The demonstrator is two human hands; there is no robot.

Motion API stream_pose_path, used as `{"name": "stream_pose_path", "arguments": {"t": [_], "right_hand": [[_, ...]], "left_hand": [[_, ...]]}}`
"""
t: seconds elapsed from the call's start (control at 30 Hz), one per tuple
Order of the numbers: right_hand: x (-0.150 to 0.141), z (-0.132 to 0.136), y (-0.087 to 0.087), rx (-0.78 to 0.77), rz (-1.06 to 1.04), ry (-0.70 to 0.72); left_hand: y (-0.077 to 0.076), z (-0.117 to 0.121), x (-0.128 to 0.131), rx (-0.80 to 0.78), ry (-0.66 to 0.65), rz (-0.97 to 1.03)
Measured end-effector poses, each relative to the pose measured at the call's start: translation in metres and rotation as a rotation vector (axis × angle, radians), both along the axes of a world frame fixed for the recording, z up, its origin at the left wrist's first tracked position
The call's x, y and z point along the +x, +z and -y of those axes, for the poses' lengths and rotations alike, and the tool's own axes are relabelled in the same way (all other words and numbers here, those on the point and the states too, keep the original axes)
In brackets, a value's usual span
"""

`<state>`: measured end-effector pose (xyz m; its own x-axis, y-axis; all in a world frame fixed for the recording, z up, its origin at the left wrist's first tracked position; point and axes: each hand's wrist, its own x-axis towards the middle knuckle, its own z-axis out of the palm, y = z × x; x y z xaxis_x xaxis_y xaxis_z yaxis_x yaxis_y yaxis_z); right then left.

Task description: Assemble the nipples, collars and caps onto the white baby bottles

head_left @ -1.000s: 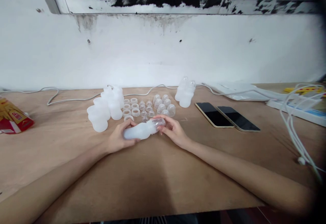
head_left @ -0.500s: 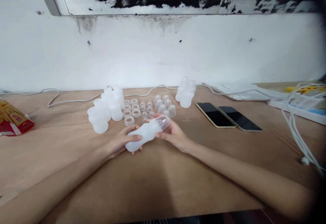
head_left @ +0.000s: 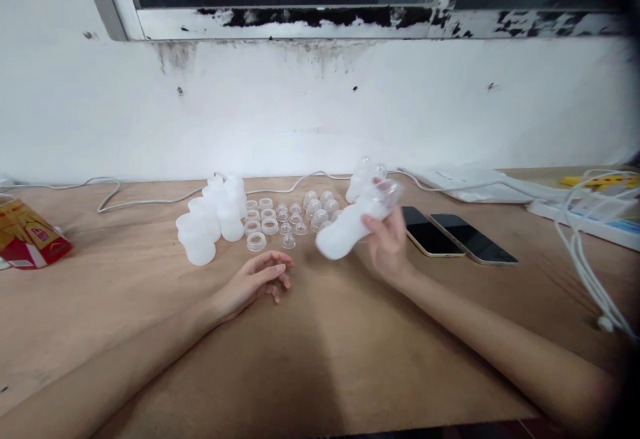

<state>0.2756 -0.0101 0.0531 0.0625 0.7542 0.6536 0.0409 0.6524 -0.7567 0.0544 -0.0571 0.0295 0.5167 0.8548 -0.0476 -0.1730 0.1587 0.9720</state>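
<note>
My right hand [head_left: 389,242] is closed around the neck of a white baby bottle [head_left: 345,229] with a clear cap, tilted in the air, cap end up to the right. Empty and half-curled, with fingers apart, my left hand [head_left: 263,276] rests near the table in front of the clear nipples [head_left: 289,241]. White screw rings [head_left: 257,242] stand in rows to the left of the nipples, clear domed caps [head_left: 313,208] to their right. Farther left is a group of uncapped white bottles [head_left: 201,250]. Capped bottles [head_left: 357,186] stand upright behind the held one, partly hidden.
Two phones [head_left: 473,239] lie side by side on the wooden table [head_left: 280,372], right of my right hand. A red and yellow carton [head_left: 33,234] is at the far left. White cables [head_left: 580,246] and a plastic bag [head_left: 470,184] occupy the right side; another cable runs along the wall.
My left hand has let go of the bottle and stays near its former place. My right hand has carried the bottle up and right, toward the standing capped bottles. The view has tilted slightly.
</note>
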Motion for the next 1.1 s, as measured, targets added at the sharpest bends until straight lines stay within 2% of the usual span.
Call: {"name": "stream_pose_path", "arguments": {"t": [0.07,0.13,0.2,0.3,0.43,0.7,0.8,0.9,0.97,1.0,1.1], "right_hand": [[0.018,-0.019,0.002,0.111,-0.001,-0.313],[0.037,-0.039,-0.002,0.092,0.120,-0.532],[0.053,-0.056,-0.012,0.036,0.226,-0.669],[0.068,-0.076,-0.030,-0.039,0.334,-0.736],[0.070,-0.087,-0.044,-0.088,0.384,-0.755],[0.073,-0.092,-0.049,-0.231,0.348,-0.698],[0.073,-0.087,-0.043,-0.160,0.330,-0.766],[0.063,-0.070,-0.030,0.037,0.391,-0.830],[0.048,-0.051,-0.022,0.202,0.516,-0.743],[0.039,-0.040,-0.020,0.268,0.594,-0.645],[0.007,-0.009,-0.019,0.349,0.840,-0.196]], "left_hand": [[0.000,0.000,-0.001,-0.004,-0.010,-0.029],[0.001,0.000,-0.001,-0.009,-0.022,-0.050],[0.001,0.001,-0.001,-0.011,-0.029,-0.060],[0.001,0.001,-0.002,-0.009,-0.035,-0.066],[0.000,0.000,-0.002,-0.004,-0.046,-0.074],[-0.002,0.001,-0.003,0.036,-0.061,-0.104],[-0.002,0.000,-0.004,0.113,-0.049,-0.182],[-0.002,-0.001,-0.008,0.374,0.053,-0.419],[-0.002,-0.002,-0.011,0.611,0.130,-0.631],[-0.002,-0.003,-0.013,0.718,0.145,-0.723],[-0.004,-0.007,-0.018,0.910,0.075,-0.906]]}}
